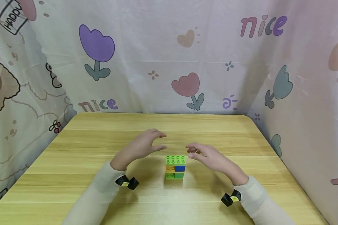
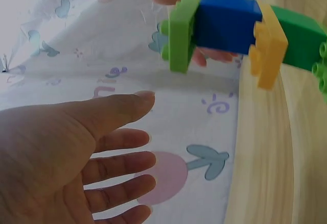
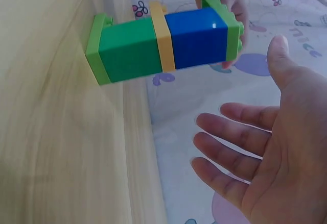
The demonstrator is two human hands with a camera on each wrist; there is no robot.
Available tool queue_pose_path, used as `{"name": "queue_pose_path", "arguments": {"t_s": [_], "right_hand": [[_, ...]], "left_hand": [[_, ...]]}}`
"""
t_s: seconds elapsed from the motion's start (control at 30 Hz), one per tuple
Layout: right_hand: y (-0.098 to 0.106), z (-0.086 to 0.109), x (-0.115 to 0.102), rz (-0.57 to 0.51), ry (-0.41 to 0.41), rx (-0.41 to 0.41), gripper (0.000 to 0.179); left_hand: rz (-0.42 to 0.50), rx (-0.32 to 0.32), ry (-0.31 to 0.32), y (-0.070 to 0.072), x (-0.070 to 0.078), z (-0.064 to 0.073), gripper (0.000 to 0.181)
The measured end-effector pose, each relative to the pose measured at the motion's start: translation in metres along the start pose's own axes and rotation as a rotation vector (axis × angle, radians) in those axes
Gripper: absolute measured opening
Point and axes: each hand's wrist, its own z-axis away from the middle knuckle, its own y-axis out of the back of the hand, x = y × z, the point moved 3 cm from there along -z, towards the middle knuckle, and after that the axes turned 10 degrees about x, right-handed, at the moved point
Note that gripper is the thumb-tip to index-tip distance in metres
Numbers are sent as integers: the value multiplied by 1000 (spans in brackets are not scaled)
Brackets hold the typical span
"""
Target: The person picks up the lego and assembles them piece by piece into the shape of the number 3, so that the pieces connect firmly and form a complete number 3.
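Note:
A small tower of toy building blocks [image 1: 175, 160] stands upright on the wooden table. From the bottom it stacks a light green plate [image 3: 95, 50], a green block [image 3: 130, 49], an orange plate [image 3: 162, 35], a blue block [image 3: 198, 38] and a studded light green plate [image 3: 234, 38] on top. My left hand [image 1: 142, 144] hovers to the tower's upper left, fingers extended, holding nothing. On the other side my right hand [image 1: 209, 157] is held in the air, its palm facing the blocks and its fingers relaxed. Both hands are apart from the tower.
The wooden table [image 1: 101, 193] carries the tower near its middle. A printed curtain [image 1: 140, 40] hangs behind it and along both sides. Small black cameras [image 1: 127, 182] are strapped to the wrists over light sleeves [image 1: 94, 197].

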Motion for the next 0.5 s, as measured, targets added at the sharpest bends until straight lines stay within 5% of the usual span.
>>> {"name": "queue_pose_path", "arguments": {"t_s": [0.5], "right_hand": [[0, -5, 25, 228, -51, 95, 62]], "left_hand": [[-55, 11, 68, 0, -28, -2, 49]]}}
